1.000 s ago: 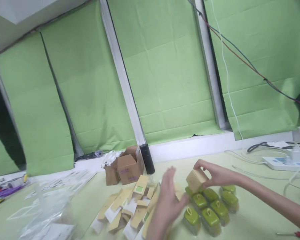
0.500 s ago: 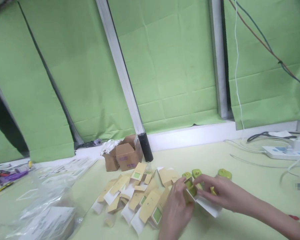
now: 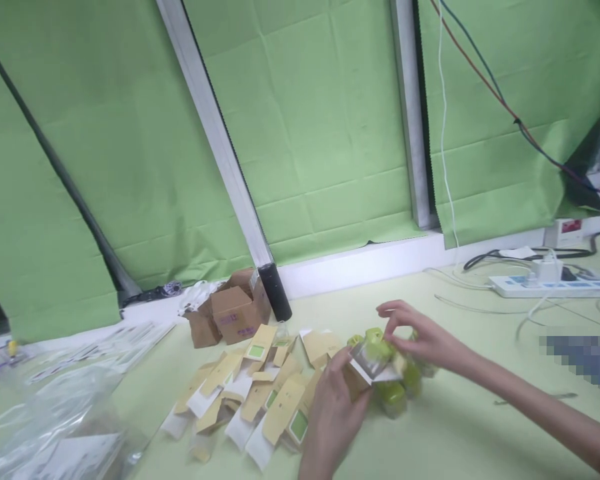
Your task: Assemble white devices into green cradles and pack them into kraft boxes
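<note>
Green blinds [image 3: 305, 120] across background. Pale table [image 3: 460, 427] below. Front left on it: clear bag [image 3: 45, 400], partly blurred. Centre: heap of opened cartons [image 3: 253, 393], white insides partly showing. Rear right: power strip [image 3: 513, 287] with plugs and cables. Behind heap: brown box [image 3: 237, 323], flaps up. Just beside it, on its right: black bottle [image 3: 275, 293]. Right of heap: cluster of jars [image 3: 393, 398], green-lidded, partly hidden, blurred. Left hand [image 3: 333, 413]: fingers curled round held carton [image 3: 355, 382], open end toward right. Right hand [image 3: 423, 339]: thumb and forefinger pinched together on lid of upper jar [image 3: 378, 348], another finger extended clear. Upper jar: between hands, at mouth of held carton; depth inside, cannot tell.
</note>
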Action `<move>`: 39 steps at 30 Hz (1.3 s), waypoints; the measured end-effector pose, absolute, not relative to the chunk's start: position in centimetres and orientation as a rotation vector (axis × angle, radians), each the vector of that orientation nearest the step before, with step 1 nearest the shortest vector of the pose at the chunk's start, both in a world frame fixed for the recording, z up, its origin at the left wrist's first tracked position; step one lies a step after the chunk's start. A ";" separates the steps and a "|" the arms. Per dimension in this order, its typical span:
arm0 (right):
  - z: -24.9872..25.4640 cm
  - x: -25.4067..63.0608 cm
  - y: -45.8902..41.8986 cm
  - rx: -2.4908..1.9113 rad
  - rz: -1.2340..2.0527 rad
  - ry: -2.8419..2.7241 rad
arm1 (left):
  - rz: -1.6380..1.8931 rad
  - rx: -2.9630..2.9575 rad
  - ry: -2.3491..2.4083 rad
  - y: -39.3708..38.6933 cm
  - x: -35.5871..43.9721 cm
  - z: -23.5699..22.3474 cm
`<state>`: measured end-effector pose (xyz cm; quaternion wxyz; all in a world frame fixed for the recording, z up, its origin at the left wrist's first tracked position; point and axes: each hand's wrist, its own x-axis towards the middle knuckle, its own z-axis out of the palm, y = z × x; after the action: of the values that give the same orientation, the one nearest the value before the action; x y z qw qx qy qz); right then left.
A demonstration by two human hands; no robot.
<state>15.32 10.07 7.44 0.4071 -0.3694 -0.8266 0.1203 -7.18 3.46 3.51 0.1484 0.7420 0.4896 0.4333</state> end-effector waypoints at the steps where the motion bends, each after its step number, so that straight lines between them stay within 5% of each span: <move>1: 7.6 16.7 10.8 -0.990 0.342 -2.025 | 1.280 1.982 1.454 3.4 -7.2 3.8; 7: 5.6 25.5 13.1 -1.379 0.264 -1.831 | 1.616 1.223 1.321 3.2 -6.4 5.7; 14: 2.6 26.0 12.3 -1.559 0.007 -1.980 | 1.579 0.785 0.895 2.6 -6.3 7.3; 24: 9.0 9.1 8.3 -0.123 -0.689 -2.478 | 1.557 0.558 0.801 2.8 -6.9 8.7; 39: 10.5 -7.1 14.5 0.270 -0.874 -2.088 | 1.848 0.389 0.886 2.7 -19.9 12.9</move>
<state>-7.10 14.52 10.50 0.4178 0.1078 -0.8322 -0.3483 -19.92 2.67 12.88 0.5035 0.1611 0.3667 0.7655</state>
